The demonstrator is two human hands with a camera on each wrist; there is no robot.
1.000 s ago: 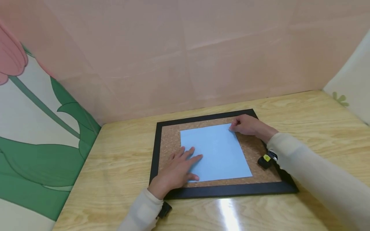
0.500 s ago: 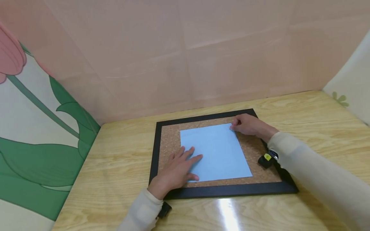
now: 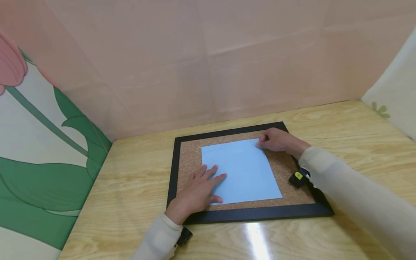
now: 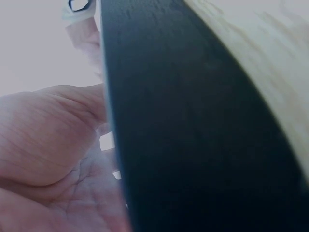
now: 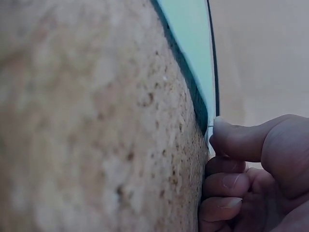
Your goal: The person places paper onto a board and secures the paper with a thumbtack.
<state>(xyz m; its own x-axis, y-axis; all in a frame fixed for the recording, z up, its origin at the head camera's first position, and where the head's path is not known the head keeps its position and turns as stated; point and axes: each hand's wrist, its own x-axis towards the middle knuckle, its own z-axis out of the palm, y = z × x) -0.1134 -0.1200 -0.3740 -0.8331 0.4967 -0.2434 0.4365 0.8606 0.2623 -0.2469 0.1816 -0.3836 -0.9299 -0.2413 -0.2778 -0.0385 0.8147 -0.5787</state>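
Note:
A sheet of light blue paper (image 3: 243, 169) lies on a cork board (image 3: 189, 159) with a black frame. My left hand (image 3: 198, 191) rests on the paper's lower left part, fingers spread and straight. At the upper right corner of the sheet, my right hand (image 3: 276, 139) pinches a small pin between thumb and finger. Only the thin metal point of this pin (image 5: 210, 126) shows in the right wrist view, against the paper's corner; its head is hidden by the fingertips. In the left wrist view the frame's black edge (image 4: 193, 116) covers part of the left palm.
The board lies on a wood-grain table (image 3: 139, 173). A pink wall covering (image 3: 208, 65) rises behind it, and a panel with a painted tulip (image 3: 42, 180) stands at the left. Each wrist wears a black camera (image 3: 297, 179).
The head view has shifted very slightly. Both hands stay at the same places on the paper, with the right fingertips still at its upper right corner.

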